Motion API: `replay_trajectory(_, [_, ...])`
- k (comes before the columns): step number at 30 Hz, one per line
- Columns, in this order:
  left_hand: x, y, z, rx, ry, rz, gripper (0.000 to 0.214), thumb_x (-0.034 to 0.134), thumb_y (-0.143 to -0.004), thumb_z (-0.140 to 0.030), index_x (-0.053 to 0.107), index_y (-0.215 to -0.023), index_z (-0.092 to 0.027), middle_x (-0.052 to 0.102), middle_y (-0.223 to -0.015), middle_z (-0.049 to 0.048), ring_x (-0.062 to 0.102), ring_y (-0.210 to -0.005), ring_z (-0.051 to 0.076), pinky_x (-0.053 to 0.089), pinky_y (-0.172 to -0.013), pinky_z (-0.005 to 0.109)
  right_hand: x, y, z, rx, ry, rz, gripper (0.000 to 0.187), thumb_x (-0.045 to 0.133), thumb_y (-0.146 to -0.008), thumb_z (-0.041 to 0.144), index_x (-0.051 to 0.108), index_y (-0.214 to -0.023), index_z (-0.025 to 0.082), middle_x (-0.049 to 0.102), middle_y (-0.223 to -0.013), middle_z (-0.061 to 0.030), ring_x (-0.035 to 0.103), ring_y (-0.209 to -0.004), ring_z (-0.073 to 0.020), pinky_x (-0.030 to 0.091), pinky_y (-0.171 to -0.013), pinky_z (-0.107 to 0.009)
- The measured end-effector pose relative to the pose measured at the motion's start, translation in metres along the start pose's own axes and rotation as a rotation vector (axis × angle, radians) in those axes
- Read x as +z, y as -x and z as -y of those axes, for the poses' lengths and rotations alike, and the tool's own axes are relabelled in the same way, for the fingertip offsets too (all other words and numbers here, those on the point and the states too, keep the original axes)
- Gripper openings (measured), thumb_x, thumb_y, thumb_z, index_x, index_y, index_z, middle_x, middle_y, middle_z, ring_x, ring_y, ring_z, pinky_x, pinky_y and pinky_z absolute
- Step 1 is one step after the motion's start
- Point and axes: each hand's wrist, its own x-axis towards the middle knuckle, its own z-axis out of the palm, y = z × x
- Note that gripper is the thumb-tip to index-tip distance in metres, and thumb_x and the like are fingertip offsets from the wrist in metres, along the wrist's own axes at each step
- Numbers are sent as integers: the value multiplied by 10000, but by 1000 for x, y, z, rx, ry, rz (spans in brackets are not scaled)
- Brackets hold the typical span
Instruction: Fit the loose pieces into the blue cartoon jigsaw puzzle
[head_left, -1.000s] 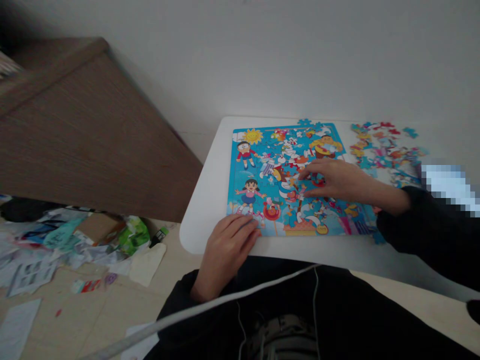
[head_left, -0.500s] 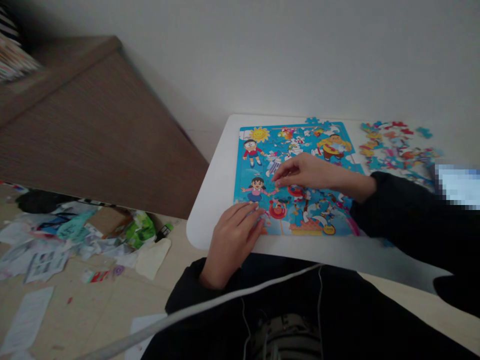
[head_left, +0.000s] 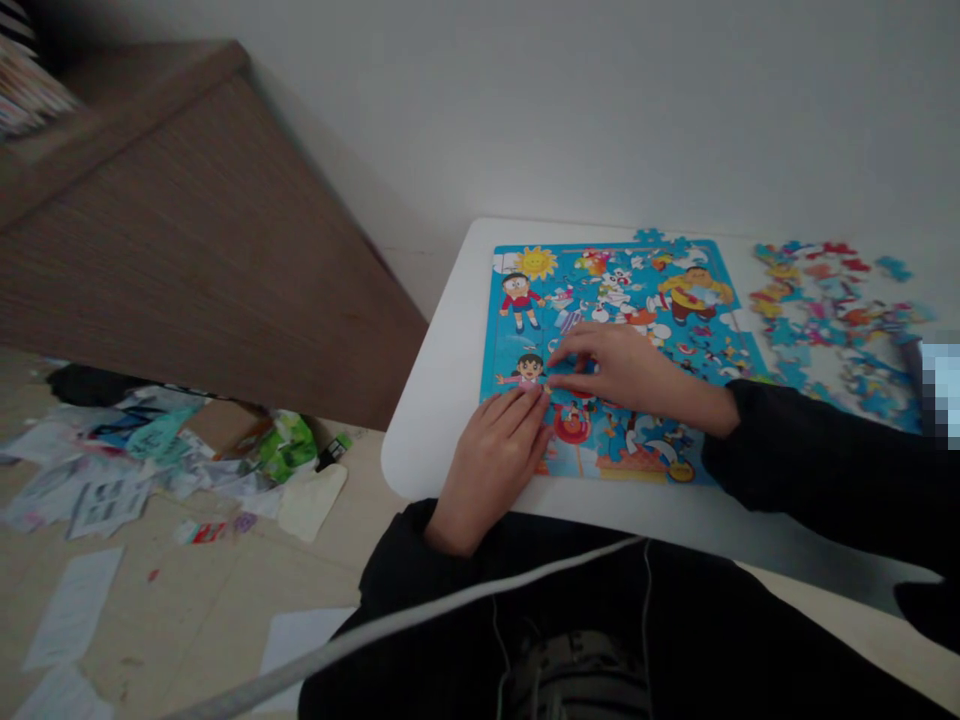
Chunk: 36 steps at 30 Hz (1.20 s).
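A blue cartoon jigsaw puzzle (head_left: pixel 510 345) lies in its tray on the white table, with figures such as a smiling sun and a child in a red top. My left hand (head_left: pixel 495 455) rests flat over the puzzle's lower left corner, fingers stretched out and covering part of a pink-dressed figure. My right hand (head_left: pixel 630 370) is over the left middle of the puzzle, thumb and forefinger bent toward each other in a pinch beside that figure. Whatever is between those fingertips is too small to make out. The right hand and wrist hide part of the picture.
Several loose puzzle pieces (head_left: pixel 832 300) are heaped on the table to the right, beside a pixelated screen (head_left: pixel 941 385). A brown cabinet (head_left: pixel 225 230) stands at the left. Bags and papers (head_left: pixel 217 440) litter the floor. A pale cable (head_left: pixel 450 600) crosses my lap.
My right hand has come down slightly, nearer the left hand. The left hand's fingertips have moved up onto the pink-dressed figure. The whole view has shifted a little.
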Motion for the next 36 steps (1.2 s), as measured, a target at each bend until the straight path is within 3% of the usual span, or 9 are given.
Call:
replay_trajectory(6, [1,0,0,-10,12,-4,308,490,-882,-227,546,-1163,-114,610,-1168,112,549,-1089,226,491,-913,421,-3,36,6,43,211,57,385,490,-793,564,572,-959,227,631,-931,-43,587,-824,-186,374,-555,-252])
replay_trajectory(13, [5,2,1,-37,53,-48,311,505,-870,-216,544,-1160,-114,608,-1164,113,540,-1083,236,486,-898,437,-2,43,16,110,397,-9,421,448,-797,606,510,-901,202,629,-847,-73,587,-787,-218,310,-495,-259])
replay_trajectory(24, [7,4,4,-34,62,-41,327,484,-880,-230,519,-1190,-131,583,-1195,107,514,-1116,226,461,-937,427,-4,47,19,221,271,59,248,501,-808,430,507,-952,229,633,-829,-21,596,-704,-176,299,-493,-245])
replay_trajectory(29, [7,5,4,-40,44,-12,351,482,-881,-245,509,-1210,-122,567,-1206,111,498,-1121,233,452,-938,422,-18,55,5,239,342,29,227,544,-769,407,531,-898,220,623,-797,-24,576,-694,-175,291,-504,-247])
replay_trajectory(33, [5,5,3,-34,37,34,363,489,-879,-256,508,-1215,-118,560,-1215,109,480,-1134,245,438,-945,436,-32,62,-9,206,404,28,223,552,-771,443,579,-853,237,636,-825,-18,580,-749,-188,304,-515,-250])
replay_trajectory(36, [5,5,2,-29,29,26,360,485,-881,-256,511,-1213,-119,569,-1207,105,482,-1131,245,439,-942,435,-33,60,-8,73,404,39,235,520,-810,431,620,-877,229,643,-893,-35,581,-853,-202,361,-565,-261])
